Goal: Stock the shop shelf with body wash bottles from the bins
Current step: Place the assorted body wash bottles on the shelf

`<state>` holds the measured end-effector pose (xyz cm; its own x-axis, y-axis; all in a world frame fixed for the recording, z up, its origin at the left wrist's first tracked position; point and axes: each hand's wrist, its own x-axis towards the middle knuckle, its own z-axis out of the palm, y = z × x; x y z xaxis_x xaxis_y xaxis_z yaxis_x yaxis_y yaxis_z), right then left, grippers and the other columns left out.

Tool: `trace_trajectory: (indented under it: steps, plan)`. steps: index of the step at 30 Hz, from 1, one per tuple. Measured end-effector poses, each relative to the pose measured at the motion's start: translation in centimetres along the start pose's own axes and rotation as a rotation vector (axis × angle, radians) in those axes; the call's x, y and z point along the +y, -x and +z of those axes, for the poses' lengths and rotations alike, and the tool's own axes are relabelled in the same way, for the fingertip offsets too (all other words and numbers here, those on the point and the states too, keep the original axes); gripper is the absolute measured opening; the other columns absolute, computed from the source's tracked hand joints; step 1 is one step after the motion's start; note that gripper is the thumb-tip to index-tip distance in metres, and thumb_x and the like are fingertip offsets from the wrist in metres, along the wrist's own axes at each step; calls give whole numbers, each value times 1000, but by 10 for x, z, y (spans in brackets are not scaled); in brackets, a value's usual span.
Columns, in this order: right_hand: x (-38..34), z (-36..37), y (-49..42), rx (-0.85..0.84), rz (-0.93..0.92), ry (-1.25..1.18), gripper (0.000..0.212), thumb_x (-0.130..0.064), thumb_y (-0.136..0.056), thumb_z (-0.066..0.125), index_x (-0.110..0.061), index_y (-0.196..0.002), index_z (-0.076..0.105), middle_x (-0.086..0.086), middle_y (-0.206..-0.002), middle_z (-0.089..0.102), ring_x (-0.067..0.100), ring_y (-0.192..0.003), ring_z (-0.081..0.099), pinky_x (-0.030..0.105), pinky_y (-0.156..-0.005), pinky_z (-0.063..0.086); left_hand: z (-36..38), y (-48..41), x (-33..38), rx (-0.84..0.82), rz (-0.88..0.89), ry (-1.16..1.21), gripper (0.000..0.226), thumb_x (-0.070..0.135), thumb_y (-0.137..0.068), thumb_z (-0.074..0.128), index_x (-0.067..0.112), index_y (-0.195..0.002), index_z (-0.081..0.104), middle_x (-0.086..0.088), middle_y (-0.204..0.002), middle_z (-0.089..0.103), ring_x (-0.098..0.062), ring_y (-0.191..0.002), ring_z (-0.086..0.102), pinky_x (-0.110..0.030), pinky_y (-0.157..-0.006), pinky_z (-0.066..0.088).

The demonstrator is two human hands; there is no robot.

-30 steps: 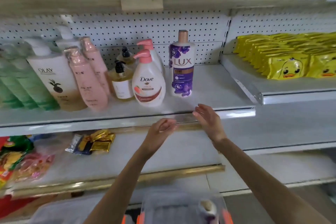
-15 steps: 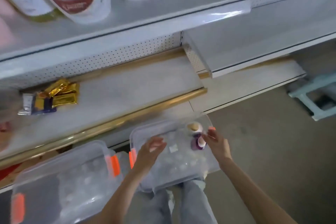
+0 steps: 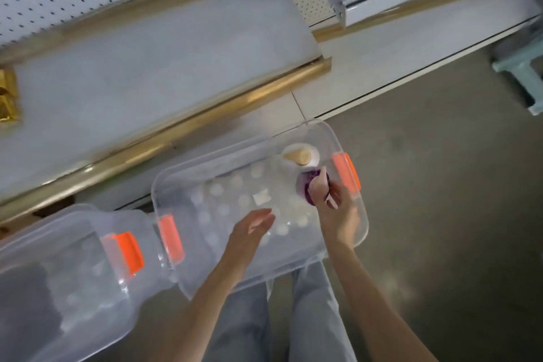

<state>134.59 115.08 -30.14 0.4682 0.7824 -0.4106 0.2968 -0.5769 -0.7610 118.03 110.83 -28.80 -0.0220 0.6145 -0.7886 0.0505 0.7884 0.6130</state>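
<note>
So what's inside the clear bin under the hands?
In the bin: a tan-capped white bottle and a purple bottle gripped by the right hand, which hides part of it.

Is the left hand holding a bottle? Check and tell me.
No: the left hand hovers open over the clear bin, holding nothing; only the right hand grips the purple bottle.

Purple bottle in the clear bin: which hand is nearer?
Right. The right hand grips the purple bottle; the left hand hovers open over the bin middle, apart from the bottle.
</note>
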Motion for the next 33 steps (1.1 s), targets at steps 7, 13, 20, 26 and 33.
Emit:
trace_trajectory:
  steps: [7,13,20,26,33]
  plan:
    - [18,20,4,105,-131,131,28,-23,-84,70,-8,-108,65,-2,-90,63,7,-77,51,11,-68,32,17,-18,11,43,-48,128,22,28,-94,55,22,-115,62,2,-112,65,-13,-105,61,-25,-90,47]
    - [14,8,-1,110,-59,150,22,-21,-91,62,-10,-110,63,-7,-88,58,16,-80,58,20,-71,41,6,-10,19,50,-23,79,17,29,-96,53,28,-110,61,3,-114,65,-14,-108,60,-32,-97,46]
    - [-19,-50,29,-3,-119,141,45,-47,-79,59,-9,-103,65,-2,-90,64,-7,-70,53,-4,-62,34,-10,25,41,4,63,24,26,33,-96,51,26,-120,60,5,-117,64,-11,-110,60,-30,-98,47]
    - [-83,-104,72,-58,-296,113,27,-45,-77,57,-21,-88,62,-15,-70,58,-14,-66,53,4,-59,37,-25,73,76,-43,227,-67,27,33,-92,59,31,-119,59,15,-120,62,1,-113,56,-16,-91,43]
    - [-192,-152,127,-98,-602,-51,20,-53,-87,45,-39,-87,59,-15,-75,61,5,-68,57,30,-57,48,-37,145,146,-352,489,-370,72,63,-64,69,40,-129,46,18,-127,55,5,-115,52,-15,-91,44]
